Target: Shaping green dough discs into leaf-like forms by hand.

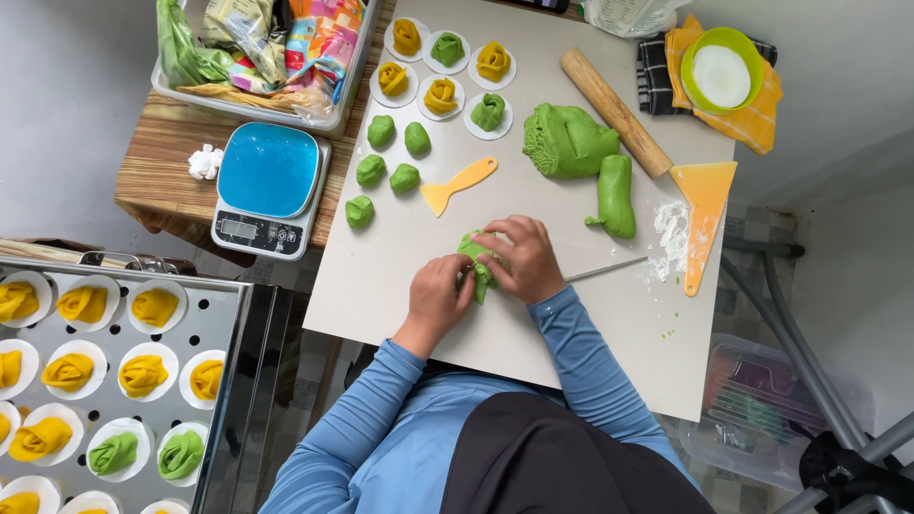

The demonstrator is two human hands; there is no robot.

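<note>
Hands close together on white board (400,276): left hand (437,297) and right hand (522,259) both pinching green dough piece (473,253), fingers curled round it. Thin metal rod (606,270) just right of right hand. Orange scraper (458,185) beyond, five green dough balls (387,164) further left. Blue scale (268,187) off board's left edge.

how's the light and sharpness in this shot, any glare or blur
Head view: soft, even daylight with faint shadows under the rolling pin and scraper; mild sheen on the blue scale top and steel tray; both hands, left and right, and the green dough look sharp; slight wide-angle stretch at the edges.
</note>
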